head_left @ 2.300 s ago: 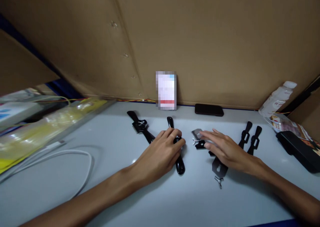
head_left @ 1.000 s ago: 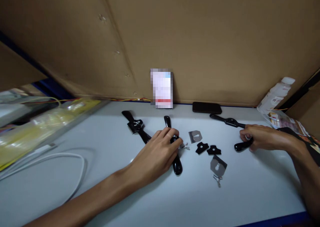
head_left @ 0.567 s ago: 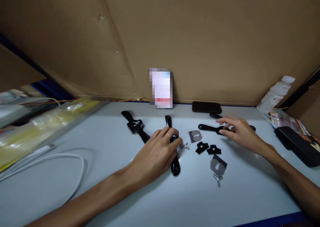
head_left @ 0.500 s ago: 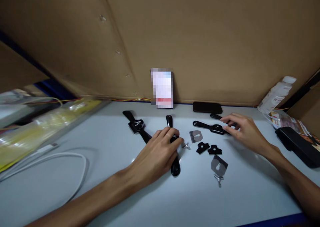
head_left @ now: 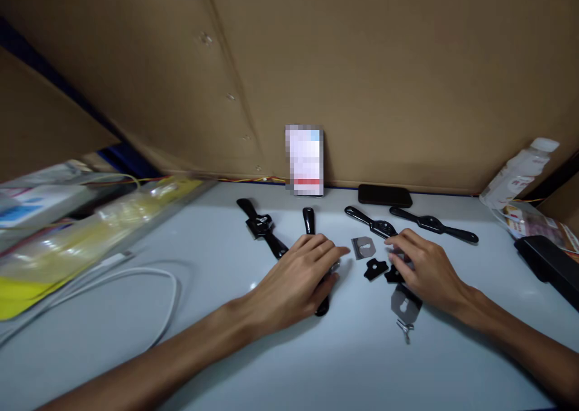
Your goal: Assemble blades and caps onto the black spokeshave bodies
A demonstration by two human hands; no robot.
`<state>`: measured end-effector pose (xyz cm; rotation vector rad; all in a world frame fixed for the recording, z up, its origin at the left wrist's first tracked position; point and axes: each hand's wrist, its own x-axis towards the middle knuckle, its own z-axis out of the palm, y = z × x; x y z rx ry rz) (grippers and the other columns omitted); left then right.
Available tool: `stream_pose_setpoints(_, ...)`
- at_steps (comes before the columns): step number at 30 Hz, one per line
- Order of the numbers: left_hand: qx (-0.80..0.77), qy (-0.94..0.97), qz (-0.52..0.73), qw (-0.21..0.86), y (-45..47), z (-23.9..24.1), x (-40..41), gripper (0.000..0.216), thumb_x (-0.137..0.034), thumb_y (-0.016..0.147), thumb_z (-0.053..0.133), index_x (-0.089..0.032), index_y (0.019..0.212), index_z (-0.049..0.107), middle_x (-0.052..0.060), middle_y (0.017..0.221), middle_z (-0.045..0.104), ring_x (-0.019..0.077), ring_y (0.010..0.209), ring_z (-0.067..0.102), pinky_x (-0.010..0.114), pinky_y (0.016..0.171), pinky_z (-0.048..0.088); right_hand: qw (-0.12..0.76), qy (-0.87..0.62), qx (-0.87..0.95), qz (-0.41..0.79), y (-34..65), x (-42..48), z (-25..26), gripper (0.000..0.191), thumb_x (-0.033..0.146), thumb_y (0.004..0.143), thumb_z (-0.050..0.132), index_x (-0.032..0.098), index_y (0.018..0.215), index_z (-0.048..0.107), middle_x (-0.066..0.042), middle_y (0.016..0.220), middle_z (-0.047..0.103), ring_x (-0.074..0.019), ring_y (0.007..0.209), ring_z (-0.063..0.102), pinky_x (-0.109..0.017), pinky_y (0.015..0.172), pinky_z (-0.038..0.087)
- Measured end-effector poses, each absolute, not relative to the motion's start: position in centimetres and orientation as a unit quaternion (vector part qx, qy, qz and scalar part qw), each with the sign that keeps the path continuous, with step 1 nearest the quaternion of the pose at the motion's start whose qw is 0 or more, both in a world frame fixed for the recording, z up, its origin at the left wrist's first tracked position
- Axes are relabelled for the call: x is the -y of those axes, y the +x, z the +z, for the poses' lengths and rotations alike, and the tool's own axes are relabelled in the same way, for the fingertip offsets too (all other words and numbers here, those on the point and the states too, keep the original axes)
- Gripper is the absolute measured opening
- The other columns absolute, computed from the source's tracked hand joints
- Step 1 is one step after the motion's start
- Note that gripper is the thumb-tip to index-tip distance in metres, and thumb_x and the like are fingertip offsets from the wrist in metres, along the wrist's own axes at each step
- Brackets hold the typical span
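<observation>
My left hand (head_left: 301,272) lies over a black spokeshave (head_left: 309,221), hiding its middle. Its thumb and index finger are apart, with a silver thumbscrew (head_left: 335,267) partly visible between them. My right hand (head_left: 427,269), thumb and fingers apart, hovers by a black spokeshave body (head_left: 364,217) and a black lever cap (head_left: 392,274), which it partly covers. Another lever cap (head_left: 375,269) lies left of that. A grey slotted blade (head_left: 363,247) sits above the caps; a second blade (head_left: 404,305) and a thumbscrew (head_left: 406,329) lie below.
An assembled-looking spokeshave (head_left: 261,225) lies left, and another body (head_left: 432,223) at right. A phone-like screen (head_left: 305,161) leans on the cardboard wall, near a dark flat case (head_left: 384,196). A bottle (head_left: 520,173) and black object (head_left: 547,269) stand right; a white cable (head_left: 169,278) curves left.
My right hand has left the spokeshave bodies and come down-left toward the lever caps. The nearer body now lies more slanted. My left index finger has stretched out over the thumbscrew.
</observation>
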<state>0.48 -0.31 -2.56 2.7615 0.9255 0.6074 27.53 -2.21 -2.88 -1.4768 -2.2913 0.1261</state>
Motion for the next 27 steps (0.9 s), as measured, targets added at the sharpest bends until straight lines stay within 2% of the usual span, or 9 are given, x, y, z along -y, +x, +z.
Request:
stream_pose_setpoints(2,-0.317,0.918,0.218,0.102,0.4,-2.5,0.2,0.039,-0.013,0.094,0.048,-0.017,0.132,0.054,0.009,0.103,0.066,0.0254,0.096,0.058,0.043,0.086,0.049,0.222,-0.535,0.814,0.052,27.7,2.1,-2.9,0.023,0.022,0.099,0.049,0.02,0.112,0.067,-0.008,0.105,0.068,-0.0216,0.083,0.066,-0.037,0.072,0.052)
stream_pose_setpoints(4,-0.319,0.916,0.213,0.116,0.3,-2.5,0.1,0.046,-0.012,0.09,0.05,-0.016,0.136,0.051,0.009,0.108,0.066,0.0255,0.099,0.058,0.044,0.089,0.049,0.231,-0.536,0.81,0.053,27.8,2.0,-2.8,0.022,0.023,0.099,0.048,0.02,0.11,0.067,-0.008,0.103,0.068,-0.0213,0.081,0.066,-0.037,0.071,0.052)
stream_pose_setpoints(7,-0.321,0.917,0.209,0.113,0.2,-2.7,0.1,0.045,-0.01,0.088,0.05,-0.016,0.132,0.054,0.01,0.112,0.065,0.0263,0.103,0.057,0.045,0.091,0.05,0.225,-0.539,0.812,0.019,27.8,2.1,-2.8,0.022,0.022,0.099,0.048,0.021,0.11,0.067,-0.008,0.104,0.067,-0.024,0.09,0.066,-0.038,0.073,0.052)
stream_pose_setpoints(10,-0.33,0.911,0.221,0.109,0.2,-3.2,0.0,0.036,-0.009,0.093,0.045,-0.017,0.125,0.06,0.01,0.105,0.066,0.0255,0.099,0.057,0.044,0.087,0.051,0.2,-0.548,0.811,-0.039,27.8,2.0,-3.0,0.027,0.023,0.098,0.048,0.02,0.118,0.065,-0.012,0.112,0.065,-0.0293,0.102,0.062,-0.042,0.077,0.053)
stream_pose_setpoints(13,-0.327,0.911,0.228,0.102,0.2,-3.3,0.1,0.031,-0.012,0.097,0.042,-0.017,0.121,0.062,0.01,0.104,0.066,0.0252,0.097,0.056,0.043,0.085,0.052,0.174,-0.572,0.797,-0.084,28.3,1.5,-3.2,0.031,0.027,0.099,0.049,0.018,0.126,0.062,-0.015,0.114,0.064,-0.0315,0.103,0.06,-0.045,0.08,0.052)
stream_pose_setpoints(18,-0.339,0.915,0.206,0.076,0.2,-2.8,0.3,0.035,-0.011,0.086,0.05,-0.016,0.118,0.062,0.01,0.107,0.061,0.0263,0.094,0.054,0.044,0.084,0.051,0.136,-0.579,0.801,-0.071,29.7,0.3,-3.3,0.019,0.024,0.099,0.049,0.022,0.103,0.067,-0.009,0.096,0.065,-0.0284,0.092,0.059,-0.042,0.078,0.049)
stream_pose_setpoints(21,-0.345,0.917,0.191,0.067,0.2,-2.7,0.3,0.039,-0.008,0.079,0.05,-0.015,0.114,0.063,0.01,0.104,0.06,0.0267,0.093,0.053,0.044,0.082,0.05,0.135,-0.584,0.8,-0.034,30.3,-0.1,-3.2,0.016,0.019,0.098,0.05,0.02,0.099,0.066,-0.009,0.096,0.065,-0.0278,0.093,0.06,-0.042,0.08,0.048)
stream_pose_setpoints(27,-0.337,0.917,0.199,0.078,0.1,-3.2,0.1,0.035,-0.002,0.086,0.043,-0.018,0.108,0.065,0.008,0.101,0.062,0.0262,0.098,0.052,0.043,0.084,0.049,0.129,-0.571,0.81,-0.028,30.2,0.1,-2.8,0.017,0.015,0.098,0.049,0.018,0.1,0.066,-0.01,0.096,0.062,-0.0275,0.093,0.059,-0.042,0.082,0.049)
